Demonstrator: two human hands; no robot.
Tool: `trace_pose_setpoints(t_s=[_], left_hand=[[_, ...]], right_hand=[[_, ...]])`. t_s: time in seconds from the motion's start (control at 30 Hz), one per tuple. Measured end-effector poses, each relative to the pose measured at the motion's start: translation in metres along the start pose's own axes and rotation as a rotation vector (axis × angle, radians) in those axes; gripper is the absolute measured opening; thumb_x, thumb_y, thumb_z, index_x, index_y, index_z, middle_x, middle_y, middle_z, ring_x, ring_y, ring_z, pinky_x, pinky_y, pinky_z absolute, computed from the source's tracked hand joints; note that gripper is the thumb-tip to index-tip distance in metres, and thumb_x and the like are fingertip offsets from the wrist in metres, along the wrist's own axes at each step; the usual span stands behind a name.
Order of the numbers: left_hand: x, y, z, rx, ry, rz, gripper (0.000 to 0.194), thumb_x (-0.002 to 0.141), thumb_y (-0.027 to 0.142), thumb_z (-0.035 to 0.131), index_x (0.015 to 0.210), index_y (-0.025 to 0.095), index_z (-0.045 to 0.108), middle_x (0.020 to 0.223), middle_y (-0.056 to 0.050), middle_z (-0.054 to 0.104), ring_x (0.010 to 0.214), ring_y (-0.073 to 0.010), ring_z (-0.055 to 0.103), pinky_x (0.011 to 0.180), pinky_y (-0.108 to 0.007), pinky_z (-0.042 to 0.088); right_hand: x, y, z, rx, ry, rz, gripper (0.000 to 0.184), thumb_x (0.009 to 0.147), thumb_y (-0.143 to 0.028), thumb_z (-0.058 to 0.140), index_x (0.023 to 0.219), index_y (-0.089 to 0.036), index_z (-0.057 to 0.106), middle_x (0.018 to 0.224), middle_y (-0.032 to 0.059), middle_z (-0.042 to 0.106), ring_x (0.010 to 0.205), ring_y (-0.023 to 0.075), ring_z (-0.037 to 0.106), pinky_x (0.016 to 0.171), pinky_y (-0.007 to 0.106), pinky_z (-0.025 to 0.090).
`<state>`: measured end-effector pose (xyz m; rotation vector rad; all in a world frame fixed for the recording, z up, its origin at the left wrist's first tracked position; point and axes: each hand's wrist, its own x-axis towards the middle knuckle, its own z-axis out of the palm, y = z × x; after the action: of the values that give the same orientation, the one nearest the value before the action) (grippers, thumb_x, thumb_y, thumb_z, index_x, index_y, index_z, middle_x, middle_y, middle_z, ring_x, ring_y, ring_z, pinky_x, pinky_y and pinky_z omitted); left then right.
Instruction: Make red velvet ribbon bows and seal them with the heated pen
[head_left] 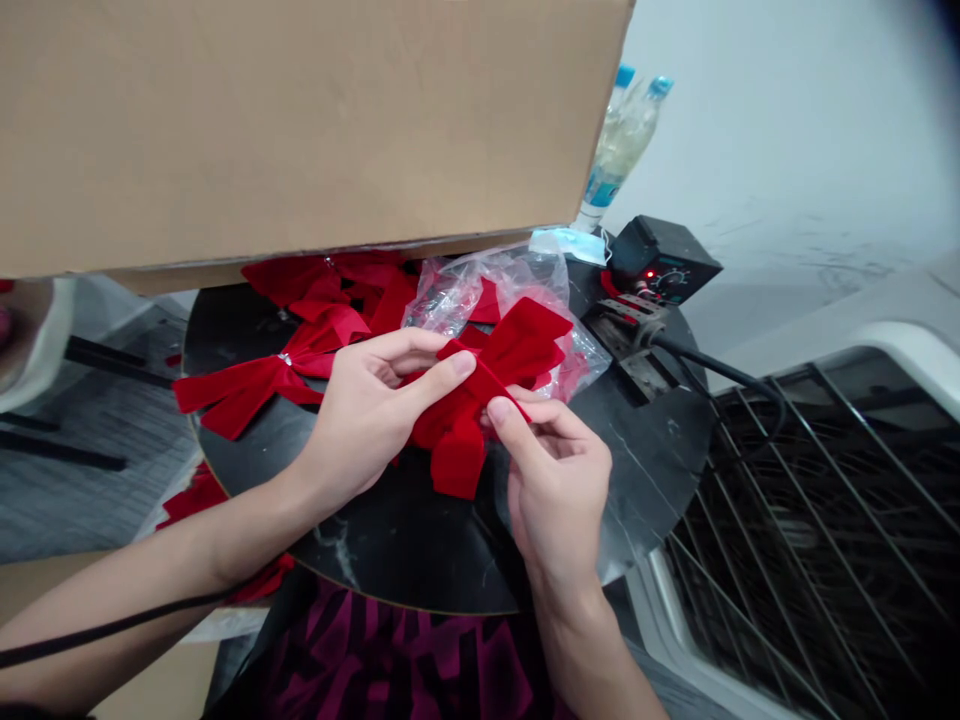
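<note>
Between my two hands is a strip of red velvet ribbon (491, 385), stretched at a slant over more red ribbon pieces. My left hand (390, 385) pinches its upper left end between thumb and fingers. With thumb and curled fingers, my right hand (555, 460) grips the lower right end. Loose red ribbon pieces (457, 460) lie just below and behind the strip. To the left, a red velvet bow (247, 395) with a shiny tie at its middle rests on the round black table (360, 550). A crumpled clear plastic bag (450, 290) sits behind my hands.
A large cardboard box (300, 130) stands across the back, with more red bows (330, 285) before it. At the right are a black device with a lit red lamp (664, 260), a cable, a blue mask (570, 243) and bottles (622, 140). A white-framed wire crate (825, 500) stands beside the table.
</note>
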<state>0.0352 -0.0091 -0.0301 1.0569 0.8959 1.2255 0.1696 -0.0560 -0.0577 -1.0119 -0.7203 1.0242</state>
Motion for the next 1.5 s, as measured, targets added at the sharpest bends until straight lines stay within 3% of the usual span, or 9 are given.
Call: trace_pose_setpoints(t_s=[0.13,0.33,0.5,0.67,0.87,1.0,1.1,1.27,1.5], left_hand=[[0.001,-0.002,0.001,-0.008,0.023,0.009,0.01,0.079,0.021,0.084,0.087,0.019,0.078,0.081,0.0,0.079,0.071,-0.0131,0.073,0.068,-0.02,0.059],[0.003,-0.001,-0.005,-0.113,-0.049,-0.148,0.01,0.078,0.019,0.085,0.086,0.019,0.078,0.082,0.0,0.079,0.074,-0.0126,0.073,0.073,-0.019,0.058],[0.007,0.0,-0.002,0.055,0.003,-0.014,0.017,0.071,0.019,0.089,0.085,0.018,0.08,0.085,-0.001,0.079,0.082,-0.0147,0.072,0.081,-0.021,0.056],[0.011,0.002,0.0,-0.016,-0.025,-0.079,0.018,0.069,0.014,0.089,0.084,0.017,0.081,0.084,-0.001,0.08,0.079,-0.0127,0.073,0.078,-0.018,0.057],[0.031,0.003,-0.02,-0.199,-0.345,-0.421,0.016,0.071,0.013,0.089,0.083,0.015,0.079,0.074,-0.001,0.077,0.066,-0.0087,0.071,0.064,-0.013,0.055],[0.04,-0.001,-0.029,-0.258,-0.546,-0.478,0.027,0.073,0.016,0.089,0.094,0.021,0.073,0.071,0.001,0.073,0.063,-0.0102,0.07,0.061,-0.018,0.055],[0.04,-0.001,-0.029,-0.168,-0.574,-0.427,0.021,0.072,0.02,0.09,0.085,0.018,0.073,0.075,-0.001,0.074,0.069,-0.0111,0.07,0.067,-0.019,0.056],[0.029,0.015,-0.024,0.136,-0.443,-0.255,0.008,0.074,0.019,0.088,0.079,0.018,0.082,0.077,0.0,0.077,0.073,-0.0095,0.069,0.07,-0.015,0.054],[0.013,0.025,-0.022,0.328,-0.371,-0.071,0.022,0.068,0.016,0.089,0.088,0.018,0.081,0.09,-0.004,0.079,0.085,-0.0211,0.074,0.077,-0.027,0.059]], right_hand=[[0.001,0.002,-0.001,0.017,-0.011,0.008,0.008,0.079,-0.021,0.086,0.077,-0.02,0.078,0.088,0.0012,0.076,0.073,0.0101,0.07,0.073,0.023,0.058],[0.001,0.004,-0.006,0.011,-0.019,-0.008,0.008,0.079,-0.019,0.085,0.077,-0.021,0.077,0.087,0.0004,0.077,0.075,0.0105,0.07,0.072,0.023,0.057],[0.005,0.005,-0.011,-0.028,-0.022,-0.041,0.009,0.078,-0.021,0.085,0.077,-0.02,0.076,0.084,0.0014,0.075,0.074,0.0127,0.07,0.071,0.026,0.057],[0.006,0.004,-0.013,-0.061,-0.033,-0.056,0.011,0.08,-0.024,0.084,0.078,-0.02,0.074,0.083,0.0014,0.074,0.071,0.013,0.068,0.067,0.027,0.057],[0.002,0.002,-0.015,-0.026,-0.084,-0.036,0.014,0.08,-0.021,0.084,0.078,-0.021,0.071,0.086,-0.0019,0.071,0.072,0.0082,0.067,0.068,0.019,0.055],[0.0,-0.001,-0.019,-0.045,-0.168,-0.034,0.013,0.081,-0.019,0.084,0.081,-0.022,0.071,0.083,-0.0021,0.072,0.073,0.0089,0.068,0.07,0.019,0.055],[0.002,-0.006,-0.02,-0.106,-0.207,-0.097,0.013,0.082,-0.017,0.082,0.081,-0.022,0.07,0.076,-0.003,0.071,0.069,0.009,0.068,0.067,0.019,0.055],[0.006,-0.017,-0.019,-0.291,-0.179,-0.224,0.013,0.082,-0.015,0.08,0.079,-0.021,0.069,0.081,-0.0009,0.072,0.075,0.012,0.07,0.07,0.022,0.058],[0.007,-0.024,-0.021,-0.434,-0.23,-0.334,0.011,0.086,-0.014,0.077,0.085,-0.023,0.07,0.092,0.0003,0.071,0.084,0.0137,0.071,0.075,0.025,0.059]])
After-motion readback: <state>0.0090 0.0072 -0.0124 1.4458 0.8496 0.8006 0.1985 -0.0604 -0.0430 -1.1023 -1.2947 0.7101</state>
